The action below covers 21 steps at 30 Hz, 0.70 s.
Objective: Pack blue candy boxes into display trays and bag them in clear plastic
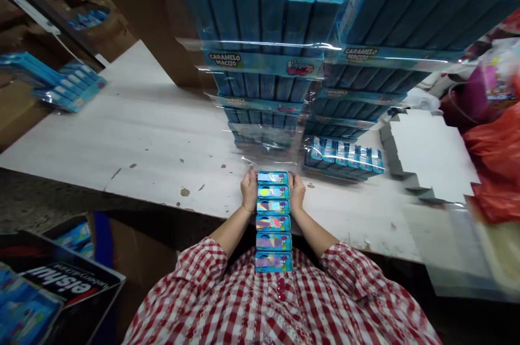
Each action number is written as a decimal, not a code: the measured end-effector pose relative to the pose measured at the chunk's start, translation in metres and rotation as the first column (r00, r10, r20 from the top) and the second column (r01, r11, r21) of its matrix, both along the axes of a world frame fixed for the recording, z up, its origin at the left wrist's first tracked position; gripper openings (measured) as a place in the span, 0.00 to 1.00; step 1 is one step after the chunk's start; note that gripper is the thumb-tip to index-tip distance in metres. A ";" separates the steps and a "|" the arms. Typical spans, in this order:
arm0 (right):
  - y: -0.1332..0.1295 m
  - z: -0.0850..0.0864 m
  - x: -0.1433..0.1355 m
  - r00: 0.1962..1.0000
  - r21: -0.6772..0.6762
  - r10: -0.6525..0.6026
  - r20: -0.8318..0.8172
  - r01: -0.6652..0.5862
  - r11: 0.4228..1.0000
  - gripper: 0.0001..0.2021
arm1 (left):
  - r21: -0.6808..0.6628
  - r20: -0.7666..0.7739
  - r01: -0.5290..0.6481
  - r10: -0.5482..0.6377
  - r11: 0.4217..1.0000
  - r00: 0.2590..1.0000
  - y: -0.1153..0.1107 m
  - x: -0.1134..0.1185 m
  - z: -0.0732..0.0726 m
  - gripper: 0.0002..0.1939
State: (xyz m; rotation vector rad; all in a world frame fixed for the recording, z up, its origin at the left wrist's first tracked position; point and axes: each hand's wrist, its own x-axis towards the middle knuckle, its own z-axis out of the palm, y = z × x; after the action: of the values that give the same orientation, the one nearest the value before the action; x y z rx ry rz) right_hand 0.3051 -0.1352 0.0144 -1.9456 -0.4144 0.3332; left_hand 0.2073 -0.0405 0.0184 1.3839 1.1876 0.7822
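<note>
A row of several blue candy boxes (273,223) lies lengthwise between my hands, reaching from the table's front edge back toward my checked shirt. My left hand (249,191) presses on the left side of the row's far end, its fingers partly hidden. On the right side of that same end, my right hand (297,192) grips the boxes in the same way. Just beyond my hands rises a tall stack of plastic-wrapped display packs (264,63) of blue boxes, with a second stack (361,71) beside it. One wrapped pack (345,158) sits low at that second stack's front.
The white table (134,134) has worn spots. Blue packs (71,85) lie at its far left. Flat white cardboard (433,153) and red plastic bags (498,161) are on the right. A black printed carton (73,285) with blue packages stands at the lower left.
</note>
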 end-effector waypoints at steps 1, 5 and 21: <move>-0.004 0.000 -0.003 1.000 -0.022 -0.001 -0.030 0.000 1.000 0.22 | 0.002 -0.020 0.009 -0.009 1.000 1.000 -0.002 -0.003 -0.001 0.25; -0.023 0.004 -0.013 0.990 -0.061 0.108 -0.091 -0.114 0.992 0.22 | 0.106 -0.197 0.090 -0.068 0.990 0.978 -0.004 -0.019 0.002 0.22; -0.006 0.077 0.026 0.664 -0.783 0.685 0.298 -0.240 0.573 0.15 | 0.525 -0.681 0.571 -0.091 0.631 0.727 0.015 -0.027 0.062 0.11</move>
State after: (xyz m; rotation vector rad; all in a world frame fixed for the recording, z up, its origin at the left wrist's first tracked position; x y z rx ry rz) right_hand 0.3307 -0.1414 0.0912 -2.6507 -1.4613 0.2521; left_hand 0.1804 -0.0258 0.0804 2.6049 1.0225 0.5209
